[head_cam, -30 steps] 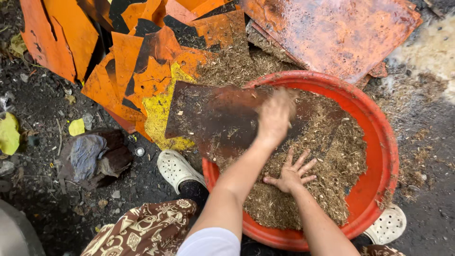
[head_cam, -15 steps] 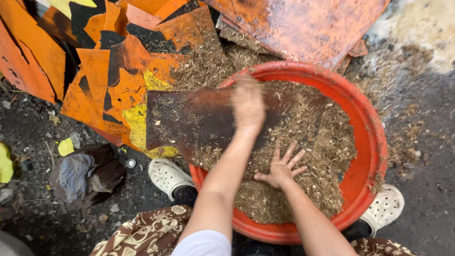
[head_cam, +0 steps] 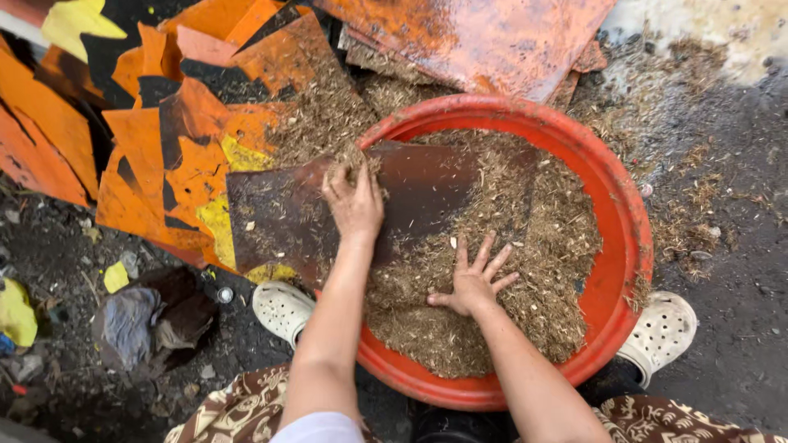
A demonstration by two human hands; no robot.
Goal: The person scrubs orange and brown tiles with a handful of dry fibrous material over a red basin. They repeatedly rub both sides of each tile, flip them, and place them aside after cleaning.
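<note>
A big orange-red basin on the ground holds a heap of brown, fibrous chaff. A dark brown flat sheet lies slanted across the basin's left rim, dusted with chaff. My left hand rests palm down on that sheet near its upper left part, fingers curled into loose chaff there. My right hand is spread flat on the heap inside the basin, fingers apart, holding nothing.
Broken orange, yellow and black sheet pieces are piled at the left and top. A large rusty orange panel lies behind the basin. White clogs flank the basin. A crumpled rag lies on dark dirt at the lower left.
My left hand has slid leftward and up along the dark sheet toward its edge. My right hand has stayed spread on the heap. The camera view has shifted.
</note>
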